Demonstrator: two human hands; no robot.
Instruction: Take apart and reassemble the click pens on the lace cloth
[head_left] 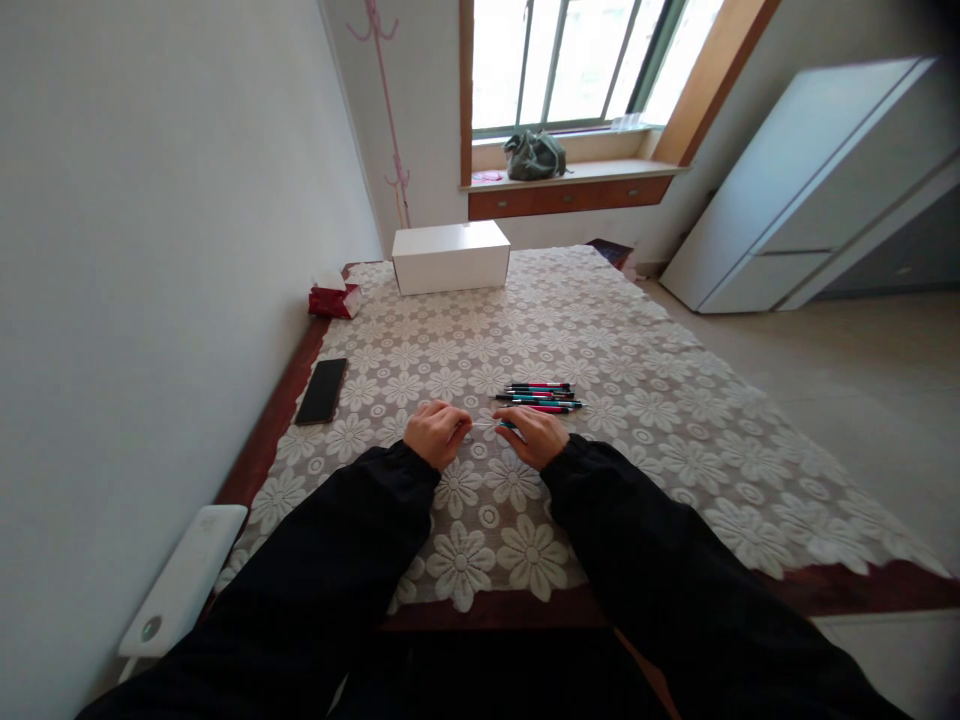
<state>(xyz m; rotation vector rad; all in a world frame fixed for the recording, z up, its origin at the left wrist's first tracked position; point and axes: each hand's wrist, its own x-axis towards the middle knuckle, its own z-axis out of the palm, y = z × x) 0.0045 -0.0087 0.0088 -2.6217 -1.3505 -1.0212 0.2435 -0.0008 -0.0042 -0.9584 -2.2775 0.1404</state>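
Far left on the table [675, 420]: black phone [322, 391], flat, near the wall edge. Left hand [436, 433]: fingers curled shut, pinching one end of a thin pen part [487, 426]; detail too small to tell. Right hand [537, 436]: fingers closed on its other end. Just beyond the right hand lies a pile of pens [541, 397], apart from both hands.
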